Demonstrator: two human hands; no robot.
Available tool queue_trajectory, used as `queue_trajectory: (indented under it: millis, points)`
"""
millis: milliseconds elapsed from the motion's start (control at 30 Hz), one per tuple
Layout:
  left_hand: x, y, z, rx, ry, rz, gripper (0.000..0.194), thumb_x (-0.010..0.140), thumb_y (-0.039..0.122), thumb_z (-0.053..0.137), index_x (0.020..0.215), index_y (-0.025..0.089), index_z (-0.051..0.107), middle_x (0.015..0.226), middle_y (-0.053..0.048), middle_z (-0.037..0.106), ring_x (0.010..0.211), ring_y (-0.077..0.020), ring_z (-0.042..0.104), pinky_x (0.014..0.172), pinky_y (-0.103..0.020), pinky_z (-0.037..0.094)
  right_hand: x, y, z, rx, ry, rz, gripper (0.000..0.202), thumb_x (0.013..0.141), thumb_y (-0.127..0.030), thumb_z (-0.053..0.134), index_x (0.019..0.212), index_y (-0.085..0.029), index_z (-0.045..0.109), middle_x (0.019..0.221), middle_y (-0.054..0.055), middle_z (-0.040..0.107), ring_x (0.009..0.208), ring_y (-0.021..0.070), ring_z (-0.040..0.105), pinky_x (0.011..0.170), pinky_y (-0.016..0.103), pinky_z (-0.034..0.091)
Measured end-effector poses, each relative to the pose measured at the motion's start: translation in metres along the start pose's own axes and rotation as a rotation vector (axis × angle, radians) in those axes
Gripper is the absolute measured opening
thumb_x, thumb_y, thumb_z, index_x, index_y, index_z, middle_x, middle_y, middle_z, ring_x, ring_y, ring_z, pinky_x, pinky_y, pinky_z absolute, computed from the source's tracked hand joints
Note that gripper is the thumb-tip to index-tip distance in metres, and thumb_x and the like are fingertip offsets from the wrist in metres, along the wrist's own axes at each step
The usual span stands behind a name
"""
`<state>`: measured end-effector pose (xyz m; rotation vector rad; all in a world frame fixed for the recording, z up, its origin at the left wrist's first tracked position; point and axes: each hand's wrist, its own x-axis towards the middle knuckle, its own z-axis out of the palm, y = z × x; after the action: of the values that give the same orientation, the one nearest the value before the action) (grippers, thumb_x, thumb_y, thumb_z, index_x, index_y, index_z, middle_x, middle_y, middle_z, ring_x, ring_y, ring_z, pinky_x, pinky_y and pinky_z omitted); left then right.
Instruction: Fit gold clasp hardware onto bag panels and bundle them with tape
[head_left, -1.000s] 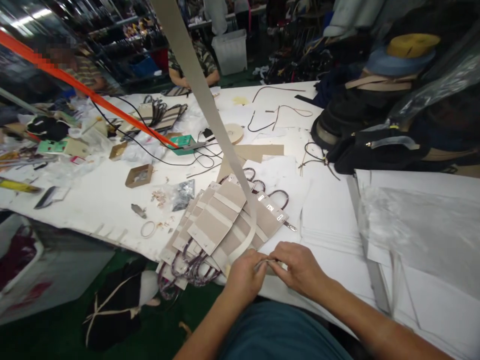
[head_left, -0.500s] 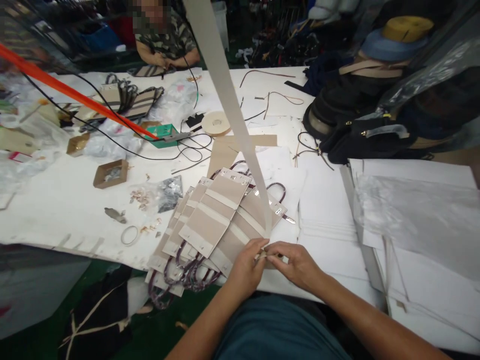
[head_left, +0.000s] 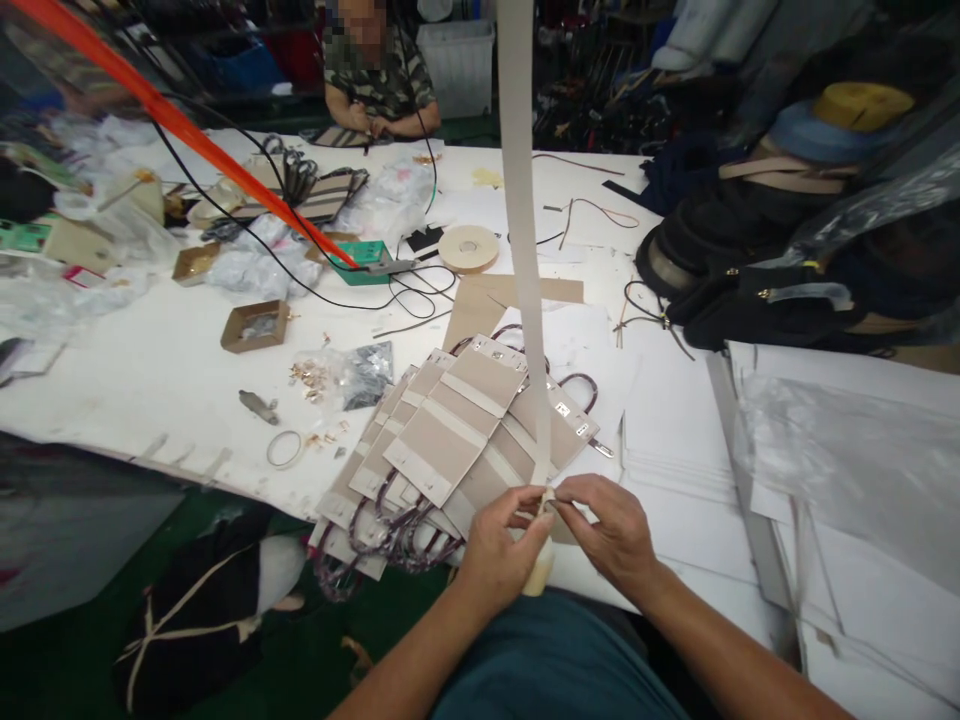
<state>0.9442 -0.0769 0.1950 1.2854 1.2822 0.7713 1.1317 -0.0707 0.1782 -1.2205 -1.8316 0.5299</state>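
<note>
A long pale beige tape strip (head_left: 523, 190) runs down from above the view to my hands. My left hand (head_left: 501, 545) is closed around its lower end in a pinch of thumb and fingers. Thumb and forefinger of my right hand (head_left: 611, 525) meet at the same small twisted bit of tape. Below the fingers shows a cream-yellow piece (head_left: 538, 570), partly hidden by my left hand; its kind I cannot make out. Just beyond my hands lies an overlapping pile of beige striped panels (head_left: 454, 420) with dark purple cord handles (head_left: 420, 545).
A tape roll (head_left: 469, 248) lies behind the panels, near a green box (head_left: 365, 262). Small cardboard box (head_left: 255, 325), metal bits (head_left: 307, 375) and a ring (head_left: 284, 449) sit at left. White sheets (head_left: 675, 470) are stacked at right. A co-worker (head_left: 379, 90) sits across the table.
The view has swung left, so the table things appear further right. The strip now hangs nearly upright instead of slanting. My fingers have shifted on its end, and the cream-yellow piece shows below them.
</note>
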Motion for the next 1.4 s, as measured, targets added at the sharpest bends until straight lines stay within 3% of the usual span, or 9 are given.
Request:
queue_trajectory:
  millis: [100,200,400,600,767,1100,1400]
  points:
    - [-0.001,0.007,-0.006,-0.030,-0.001,0.029,0.028,0.096,0.034,0.062,0.115,0.019,0.076,0.109,-0.008,0.078,0.100,-0.0209,0.072,0.088,-0.032,0.059,0.008,-0.007,0.002,0.032,0.030,-0.017,0.011,0.095,-0.016,0.067,0.096,-0.025,0.073,0.088,0.005,0.078,0.082,0.0193,0.074,0.076,0.034,0.059]
    - [0.000,0.010,-0.011,-0.054,0.053,0.016,0.030,0.095,0.042,0.065,0.106,0.019,0.080,0.110,-0.010,0.075,0.099,-0.0215,0.070,0.081,-0.030,0.057,0.012,-0.010,0.001,0.056,0.030,-0.046,0.014,0.095,-0.014,0.067,0.099,-0.026,0.073,0.089,0.004,0.078,0.083,0.0192,0.074,0.076,0.034,0.060]
    - [0.005,0.021,-0.013,-0.352,-0.003,-0.279,0.043,0.083,0.051,0.078,0.103,0.013,0.081,0.081,-0.006,0.076,0.070,-0.0151,0.065,0.069,-0.026,0.055,0.012,-0.010,-0.005,0.079,-0.008,-0.139,0.023,0.092,-0.007,0.068,0.106,-0.026,0.072,0.097,0.005,0.079,0.089,0.0203,0.074,0.078,0.035,0.060]
    - [0.003,0.029,-0.010,-0.394,0.000,-0.330,0.045,0.076,0.054,0.084,0.093,0.012,0.082,0.070,-0.004,0.071,0.065,-0.0142,0.063,0.068,-0.028,0.058,0.009,-0.010,-0.011,0.063,-0.013,-0.167,0.025,0.092,-0.007,0.068,0.109,-0.026,0.073,0.097,0.006,0.077,0.086,0.0198,0.072,0.076,0.035,0.058]
    - [-0.001,0.030,-0.008,-0.518,-0.040,-0.433,0.047,0.070,0.053,0.088,0.087,0.011,0.079,0.074,-0.004,0.070,0.070,-0.0156,0.066,0.068,-0.030,0.062,0.006,-0.008,-0.017,0.073,-0.032,-0.203,0.023,0.092,-0.008,0.069,0.108,-0.025,0.073,0.097,0.007,0.077,0.085,0.0193,0.072,0.075,0.033,0.057]
    - [-0.006,0.038,-0.012,-0.154,-0.107,-0.328,0.029,0.081,0.042,0.071,0.082,0.013,0.072,0.067,-0.002,0.070,0.059,-0.0123,0.063,0.060,-0.023,0.054,0.001,-0.012,-0.024,0.122,-0.083,-0.241,0.025,0.091,-0.005,0.067,0.108,-0.023,0.073,0.096,0.008,0.075,0.084,0.0198,0.070,0.073,0.034,0.056]
    - [-0.012,0.029,-0.003,-0.124,-0.079,-0.305,0.022,0.085,0.039,0.062,0.084,0.017,0.062,0.063,0.000,0.067,0.053,-0.0111,0.061,0.052,-0.020,0.050,-0.005,-0.016,-0.031,0.053,-0.083,-0.261,0.025,0.088,-0.003,0.070,0.105,-0.021,0.070,0.101,0.010,0.072,0.087,0.0201,0.069,0.074,0.033,0.056]
